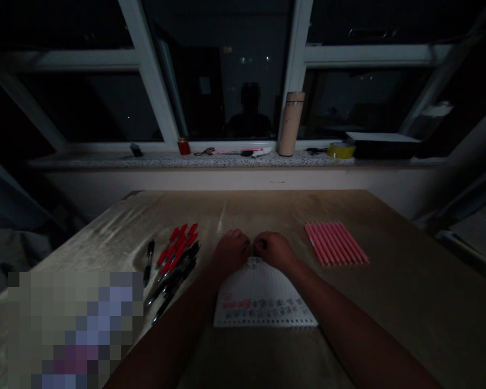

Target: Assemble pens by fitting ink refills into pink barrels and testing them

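Observation:
A sheet of lined paper [263, 286] lies on the table, its row of punched holes towards me and red and dark handwriting near that edge. At its far edge my left hand [233, 248] is closed, fingers curled inward. Close beside it, my right hand [273, 248] is closed too, thumb and fingers pinched together. The two hands nearly meet. Anything between their fingers is too dark and small to make out. Left of my left hand lie several red pens [177, 246] and several black pens [174, 281].
Several pink pencils [336, 243] lie in a row at the right. A single black pen [148, 263] lies at the left, near a blurred-out patch. On the windowsill [227, 161] stand a tan bottle [291, 124], a yellow tape roll [341, 151] and a small red jar [183, 146].

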A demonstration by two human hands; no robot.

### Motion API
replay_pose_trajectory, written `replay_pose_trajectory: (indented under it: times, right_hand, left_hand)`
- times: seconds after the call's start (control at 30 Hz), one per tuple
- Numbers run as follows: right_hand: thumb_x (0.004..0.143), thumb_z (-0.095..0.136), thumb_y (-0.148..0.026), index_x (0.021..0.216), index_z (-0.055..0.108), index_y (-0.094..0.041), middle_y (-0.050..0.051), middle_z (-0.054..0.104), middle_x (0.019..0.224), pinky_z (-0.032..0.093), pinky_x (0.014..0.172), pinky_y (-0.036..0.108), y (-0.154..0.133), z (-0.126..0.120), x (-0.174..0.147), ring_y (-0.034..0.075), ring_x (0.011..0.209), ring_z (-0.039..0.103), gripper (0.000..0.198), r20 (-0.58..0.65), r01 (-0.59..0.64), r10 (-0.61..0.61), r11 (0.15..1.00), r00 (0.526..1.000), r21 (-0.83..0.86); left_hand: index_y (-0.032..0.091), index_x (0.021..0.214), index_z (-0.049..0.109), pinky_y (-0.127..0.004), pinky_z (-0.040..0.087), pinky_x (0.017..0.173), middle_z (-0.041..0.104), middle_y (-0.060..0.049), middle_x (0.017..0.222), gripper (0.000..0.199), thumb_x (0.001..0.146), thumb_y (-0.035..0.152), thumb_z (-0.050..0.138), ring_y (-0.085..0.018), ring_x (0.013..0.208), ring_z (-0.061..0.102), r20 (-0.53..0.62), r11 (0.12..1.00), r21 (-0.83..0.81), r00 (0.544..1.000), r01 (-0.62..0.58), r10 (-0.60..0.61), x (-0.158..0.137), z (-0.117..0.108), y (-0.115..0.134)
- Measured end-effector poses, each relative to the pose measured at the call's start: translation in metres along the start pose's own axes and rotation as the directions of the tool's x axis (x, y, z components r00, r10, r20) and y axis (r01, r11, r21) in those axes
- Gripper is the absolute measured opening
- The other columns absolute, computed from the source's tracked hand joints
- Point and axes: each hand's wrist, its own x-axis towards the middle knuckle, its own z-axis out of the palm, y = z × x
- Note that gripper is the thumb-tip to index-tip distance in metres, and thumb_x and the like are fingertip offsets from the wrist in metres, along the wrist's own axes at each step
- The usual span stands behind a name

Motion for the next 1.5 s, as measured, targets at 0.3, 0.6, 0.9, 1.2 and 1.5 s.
replay_pose_trajectory:
  times: [0.3,0.6,0.9,1.2,1.5]
  right_hand:
    - [0.075,0.054,-0.021,0.077,0.067,-0.021,0.003,0.068,0.076,0.037,0.063,0.022,-0.001,-0.002,0.0,0.013,0.067,0.058,0.014,0.017,0.007,-0.008,1.0,1.0,0.006]
    - [0.076,0.055,-0.022,0.078,0.067,-0.021,0.002,0.068,0.075,0.037,0.062,0.022,-0.001,-0.002,0.0,0.013,0.066,0.058,0.012,0.02,0.007,-0.007,1.0,1.0,0.001]
    - [0.075,0.055,-0.02,0.077,0.068,-0.021,0.002,0.068,0.075,0.038,0.065,0.022,0.0,-0.002,0.0,0.013,0.068,0.058,0.013,0.023,0.01,-0.011,1.0,1.0,0.011]
    - [0.074,0.054,-0.02,0.075,0.067,-0.021,0.002,0.067,0.071,0.036,0.061,0.021,0.0,-0.002,0.0,0.012,0.063,0.056,0.013,0.014,0.007,-0.008,1.0,1.0,0.024]
    - [0.075,0.054,-0.021,0.075,0.067,-0.02,0.002,0.067,0.071,0.036,0.061,0.021,-0.002,-0.004,-0.001,0.012,0.064,0.055,0.013,0.03,-0.005,0.004,0.999,1.0,0.035]
  left_hand:
    - [0.015,0.082,0.062,-0.033,0.04,0.081,0.056,-0.008,0.086,0.02,0.084,0.025,0.045,-0.019,0.086,0.051,0.015,1.0,0.022,1.0,-0.002,0.002,0.0,0.0,-0.001]
    - [0.015,0.08,0.062,-0.033,0.04,0.081,0.056,-0.007,0.084,0.02,0.085,0.024,0.045,-0.019,0.086,0.051,0.008,1.0,0.007,1.0,-0.002,0.002,0.0,0.0,0.0]
    - [0.015,0.082,0.062,-0.034,0.041,0.081,0.056,-0.007,0.085,0.02,0.084,0.025,0.045,-0.019,0.086,0.051,-0.01,1.0,0.02,1.0,-0.022,0.023,-0.001,0.003,-0.002]
    - [0.016,0.082,0.062,-0.034,0.04,0.082,0.056,-0.007,0.085,0.017,0.083,0.022,0.047,-0.019,0.086,0.051,-0.015,1.0,-0.006,1.0,-0.014,0.014,-0.001,0.004,-0.003]
    - [0.016,0.086,0.062,-0.034,0.041,0.083,0.057,-0.008,0.089,0.019,0.084,0.025,0.046,-0.02,0.089,0.053,0.051,1.0,0.023,0.999,-0.005,0.004,-0.004,-0.008,0.002]
